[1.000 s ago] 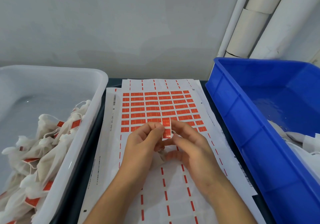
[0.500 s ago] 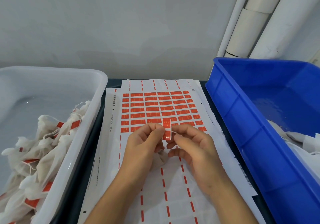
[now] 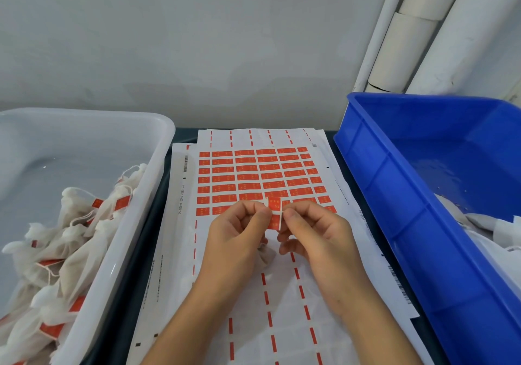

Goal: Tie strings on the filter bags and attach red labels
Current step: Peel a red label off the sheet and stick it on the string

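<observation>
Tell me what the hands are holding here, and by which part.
Both hands pinch one red label: left hand its left edge, right hand its right edge. A filter bag sits beneath them.

I see a plain pale grey wall (image 3: 197, 40) across the back, evenly lit with soft shadowing low down. In the right corner, white pipes (image 3: 417, 26) lean up along the wall. Below, a dark desk (image 3: 158, 223) surface runs up to meet the wall's foot.
</observation>
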Demonstrator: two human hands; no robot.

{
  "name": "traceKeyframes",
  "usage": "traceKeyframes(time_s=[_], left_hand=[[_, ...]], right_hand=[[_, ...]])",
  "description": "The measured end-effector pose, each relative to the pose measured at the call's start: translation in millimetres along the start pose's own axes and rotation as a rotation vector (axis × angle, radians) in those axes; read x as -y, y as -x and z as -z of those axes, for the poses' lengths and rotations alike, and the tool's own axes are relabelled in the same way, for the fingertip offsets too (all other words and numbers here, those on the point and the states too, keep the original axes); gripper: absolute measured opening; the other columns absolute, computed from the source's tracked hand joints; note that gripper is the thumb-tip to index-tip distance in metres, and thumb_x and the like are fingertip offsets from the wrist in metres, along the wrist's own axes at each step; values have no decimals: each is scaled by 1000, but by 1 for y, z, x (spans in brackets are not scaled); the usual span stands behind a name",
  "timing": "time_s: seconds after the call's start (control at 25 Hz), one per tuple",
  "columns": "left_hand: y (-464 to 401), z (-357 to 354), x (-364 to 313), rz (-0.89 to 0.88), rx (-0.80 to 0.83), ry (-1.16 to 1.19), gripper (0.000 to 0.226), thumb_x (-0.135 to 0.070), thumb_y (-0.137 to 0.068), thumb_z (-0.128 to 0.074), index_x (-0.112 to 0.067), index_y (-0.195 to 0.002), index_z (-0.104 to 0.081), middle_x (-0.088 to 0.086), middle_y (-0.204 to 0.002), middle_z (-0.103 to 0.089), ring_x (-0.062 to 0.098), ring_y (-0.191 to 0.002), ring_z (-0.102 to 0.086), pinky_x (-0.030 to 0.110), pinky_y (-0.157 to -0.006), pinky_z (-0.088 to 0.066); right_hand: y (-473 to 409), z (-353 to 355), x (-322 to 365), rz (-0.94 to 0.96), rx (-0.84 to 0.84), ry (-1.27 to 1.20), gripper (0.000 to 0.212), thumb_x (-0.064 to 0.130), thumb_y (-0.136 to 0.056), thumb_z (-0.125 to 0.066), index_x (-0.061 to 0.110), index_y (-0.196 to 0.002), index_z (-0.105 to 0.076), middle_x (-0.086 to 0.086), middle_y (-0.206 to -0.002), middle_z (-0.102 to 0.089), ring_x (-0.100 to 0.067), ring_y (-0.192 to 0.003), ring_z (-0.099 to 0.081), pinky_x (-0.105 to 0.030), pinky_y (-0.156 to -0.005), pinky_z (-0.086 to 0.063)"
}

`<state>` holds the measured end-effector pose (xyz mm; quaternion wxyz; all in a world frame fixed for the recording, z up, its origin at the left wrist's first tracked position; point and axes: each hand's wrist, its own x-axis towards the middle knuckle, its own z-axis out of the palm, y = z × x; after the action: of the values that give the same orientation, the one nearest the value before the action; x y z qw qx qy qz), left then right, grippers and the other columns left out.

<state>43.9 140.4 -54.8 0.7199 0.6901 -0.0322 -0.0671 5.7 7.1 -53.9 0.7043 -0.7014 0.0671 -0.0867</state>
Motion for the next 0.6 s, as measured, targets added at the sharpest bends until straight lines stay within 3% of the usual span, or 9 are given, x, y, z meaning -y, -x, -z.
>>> traceKeyframes(time_s=[0.44,0.6], left_hand=[[0,-2,4,-28,-8,-26,21,-29,-102,-61,-25,-85,-73,-8,-80,-75,9,-69,-69,13,-61,-54],[0,1,4,-56,26,-20,18,-24,-100,-65,-26,-85,-72,-4,-79,-74,13,-69,-69,15,-64,-56]], right_hand=[[1,-2,0,53,-32,65,19,48,-85,-69,34,-96,-75,14,-96,-77,-10,-91,-74,-21,-68,-60],[-1,1,-3,60,-71,107,3,33,-94,-73,31,-95,-75,13,-95,-77,-11,-90,-75,-22,-68,-61]])
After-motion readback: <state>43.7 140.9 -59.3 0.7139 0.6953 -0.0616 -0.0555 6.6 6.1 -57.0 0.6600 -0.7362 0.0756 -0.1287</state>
